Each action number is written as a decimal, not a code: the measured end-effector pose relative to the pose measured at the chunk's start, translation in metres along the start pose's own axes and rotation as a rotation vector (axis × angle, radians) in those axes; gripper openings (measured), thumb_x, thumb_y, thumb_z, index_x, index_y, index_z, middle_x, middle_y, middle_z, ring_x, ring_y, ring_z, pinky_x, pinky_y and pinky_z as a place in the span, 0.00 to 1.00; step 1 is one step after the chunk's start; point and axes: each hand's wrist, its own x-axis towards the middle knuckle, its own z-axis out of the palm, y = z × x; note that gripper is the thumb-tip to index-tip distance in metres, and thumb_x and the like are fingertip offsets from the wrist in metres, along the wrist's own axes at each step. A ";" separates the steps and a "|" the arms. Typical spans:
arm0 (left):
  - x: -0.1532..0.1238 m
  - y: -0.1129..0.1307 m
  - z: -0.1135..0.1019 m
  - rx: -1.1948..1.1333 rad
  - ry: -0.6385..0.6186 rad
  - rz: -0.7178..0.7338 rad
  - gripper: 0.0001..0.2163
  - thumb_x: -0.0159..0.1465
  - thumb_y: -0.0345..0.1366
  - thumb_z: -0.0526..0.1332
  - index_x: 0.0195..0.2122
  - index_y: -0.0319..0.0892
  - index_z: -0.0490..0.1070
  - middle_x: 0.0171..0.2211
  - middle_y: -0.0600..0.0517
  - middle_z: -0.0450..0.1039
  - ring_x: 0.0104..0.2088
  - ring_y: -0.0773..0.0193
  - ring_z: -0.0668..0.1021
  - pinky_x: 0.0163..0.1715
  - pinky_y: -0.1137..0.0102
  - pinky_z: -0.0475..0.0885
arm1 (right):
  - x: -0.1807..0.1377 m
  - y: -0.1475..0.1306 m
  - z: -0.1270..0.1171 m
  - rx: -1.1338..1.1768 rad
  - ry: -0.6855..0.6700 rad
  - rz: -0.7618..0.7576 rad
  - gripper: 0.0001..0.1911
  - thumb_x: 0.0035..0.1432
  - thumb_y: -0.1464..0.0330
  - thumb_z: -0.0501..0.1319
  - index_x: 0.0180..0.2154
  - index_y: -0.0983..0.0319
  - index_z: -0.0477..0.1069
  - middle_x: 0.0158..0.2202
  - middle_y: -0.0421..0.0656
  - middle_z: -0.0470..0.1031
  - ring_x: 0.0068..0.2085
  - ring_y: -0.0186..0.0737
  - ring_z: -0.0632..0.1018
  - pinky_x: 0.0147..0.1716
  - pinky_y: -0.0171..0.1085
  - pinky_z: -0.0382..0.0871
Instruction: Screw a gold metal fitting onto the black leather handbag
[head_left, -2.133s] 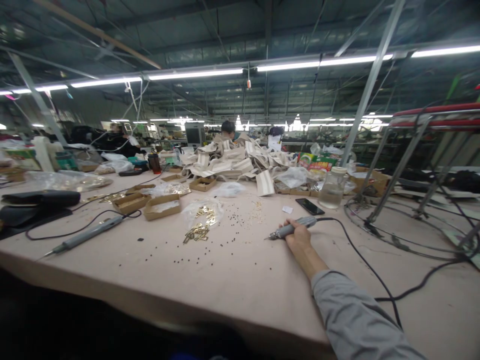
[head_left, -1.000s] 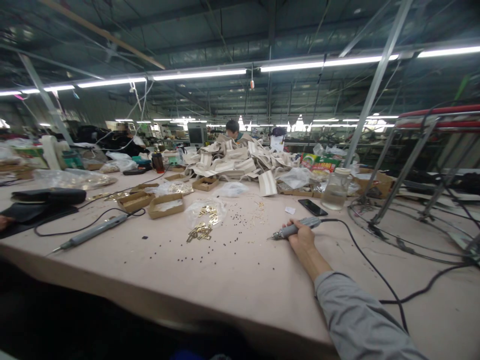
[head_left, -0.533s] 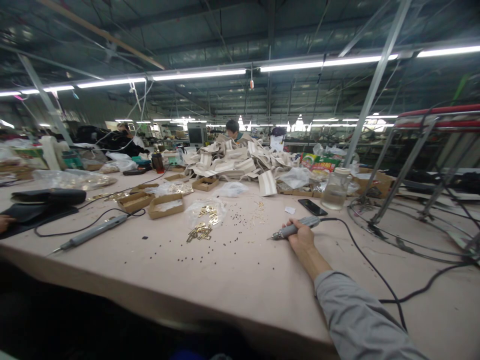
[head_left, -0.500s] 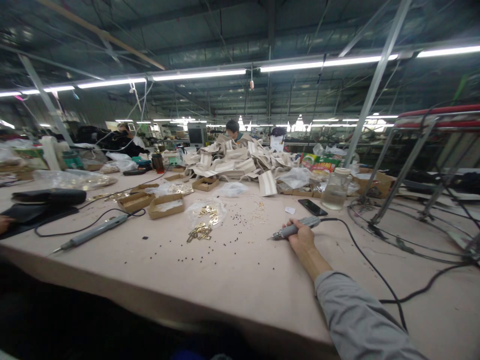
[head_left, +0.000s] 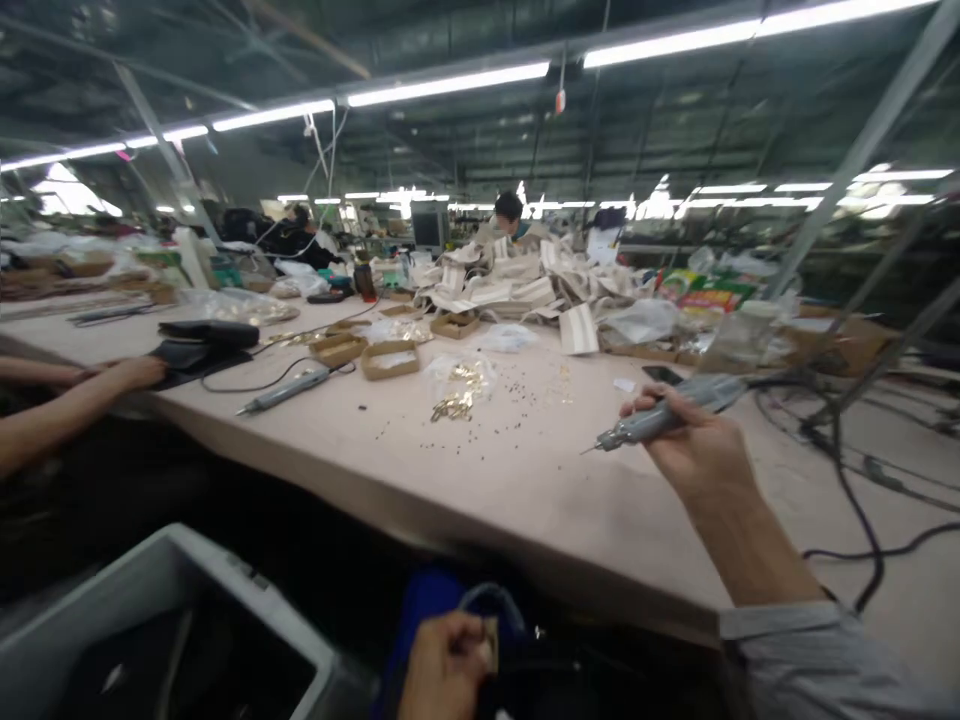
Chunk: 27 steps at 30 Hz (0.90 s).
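My right hand [head_left: 697,455] is closed round a grey corded electric screwdriver [head_left: 660,415], held a little above the pinkish table [head_left: 487,480] with its tip pointing left. My left hand [head_left: 442,670] shows at the bottom edge, below the table's front edge, fingers pinched on a small tan flat piece [head_left: 491,645]; a blue thing [head_left: 427,600] lies behind it. A heap of small brass parts [head_left: 454,400] on clear plastic lies left of the screwdriver tip, with tiny dark bits scattered around it.
A second screwdriver [head_left: 285,392] and cardboard trays [head_left: 390,358] lie further left. A co-worker's hand [head_left: 135,372] rests by a black pouch [head_left: 206,340]. Striped fabric pieces [head_left: 517,285] are piled behind; a jar [head_left: 739,340], a phone [head_left: 664,375] and black cables [head_left: 862,520] lie right. A grey bin [head_left: 165,620] stands bottom left.
The view has tipped down and left. My right hand has lifted the screwdriver off the table. My left hand has come into view at the bottom, and a co-worker's arms at the left.
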 end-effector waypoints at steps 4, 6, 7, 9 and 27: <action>0.007 -0.007 -0.010 0.128 -0.171 0.024 0.08 0.54 0.37 0.68 0.32 0.37 0.83 0.26 0.48 0.79 0.33 0.58 0.79 0.34 0.68 0.73 | -0.088 0.016 0.012 -0.079 -0.067 0.025 0.08 0.57 0.76 0.66 0.41 0.65 0.76 0.43 0.45 0.71 0.37 0.36 0.75 0.45 0.44 0.80; 0.011 -0.009 -0.015 0.126 -0.213 0.006 0.10 0.56 0.39 0.68 0.30 0.37 0.83 0.20 0.51 0.73 0.26 0.62 0.74 0.27 0.70 0.67 | -0.127 0.035 0.010 -0.102 -0.073 0.072 0.12 0.55 0.75 0.70 0.43 0.63 0.76 0.44 0.44 0.71 0.38 0.36 0.75 0.44 0.44 0.80; 0.012 -0.010 -0.018 0.117 -0.222 -0.003 0.11 0.56 0.40 0.68 0.29 0.36 0.82 0.18 0.52 0.70 0.24 0.64 0.72 0.25 0.71 0.64 | -0.144 0.047 0.008 -0.121 -0.072 0.091 0.14 0.55 0.74 0.71 0.44 0.62 0.76 0.45 0.44 0.71 0.38 0.37 0.75 0.43 0.44 0.80; 0.011 -0.012 -0.022 0.088 -0.222 -0.019 0.12 0.56 0.41 0.68 0.28 0.36 0.82 0.17 0.54 0.67 0.22 0.67 0.68 0.24 0.71 0.59 | -0.172 0.070 0.001 -0.172 -0.075 0.104 0.16 0.56 0.72 0.74 0.46 0.61 0.76 0.46 0.44 0.72 0.39 0.38 0.75 0.43 0.44 0.79; 0.006 -0.034 -0.024 0.011 -0.119 -0.048 0.10 0.57 0.39 0.67 0.29 0.37 0.85 0.24 0.49 0.79 0.25 0.66 0.71 0.27 0.69 0.59 | -0.227 0.144 -0.007 -0.322 -0.145 -0.004 0.25 0.55 0.68 0.77 0.52 0.59 0.72 0.46 0.45 0.78 0.39 0.39 0.80 0.48 0.45 0.78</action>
